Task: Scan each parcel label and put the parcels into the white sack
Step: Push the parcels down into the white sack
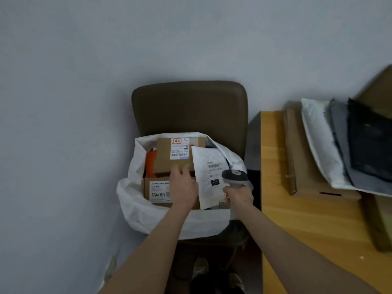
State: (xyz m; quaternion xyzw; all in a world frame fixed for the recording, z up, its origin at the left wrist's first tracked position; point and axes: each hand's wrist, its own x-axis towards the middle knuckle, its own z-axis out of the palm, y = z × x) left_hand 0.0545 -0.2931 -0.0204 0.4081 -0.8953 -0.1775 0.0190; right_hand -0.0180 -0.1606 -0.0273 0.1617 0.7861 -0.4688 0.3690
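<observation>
At the left, the white sack (131,200) sits open on the seat of a brown chair (191,107), its rim folded down. Inside it we see a box with a printed label (158,190) at the near left, something orange (151,164) behind that, and a brown box (169,158) lying on top, label up. Our left hand (183,187) is over the sack with its fingers straight and slightly spread, the tips resting on the near edge of the brown box. It has hold of nothing.

Just right of it a white mailer (210,177) leans in the sack, barcode facing up. Our right hand (239,197) is wrapped round the handle of the scanner (234,177), whose head points away from us, at the sack's right rim.

Further right is the wooden table (286,219). On its far part lie a flat cardboard parcel (305,166), a white bag (318,141), a grey bag (339,134) and a black bag (369,141), overlapping like a fan. Their long axes run near to far.

We judge that these are the parcels left to scan. They lie to the right of both hands and farther off. Our right hand is nearer but occupied, so the free left hand would have to cross over to lift one.
</observation>
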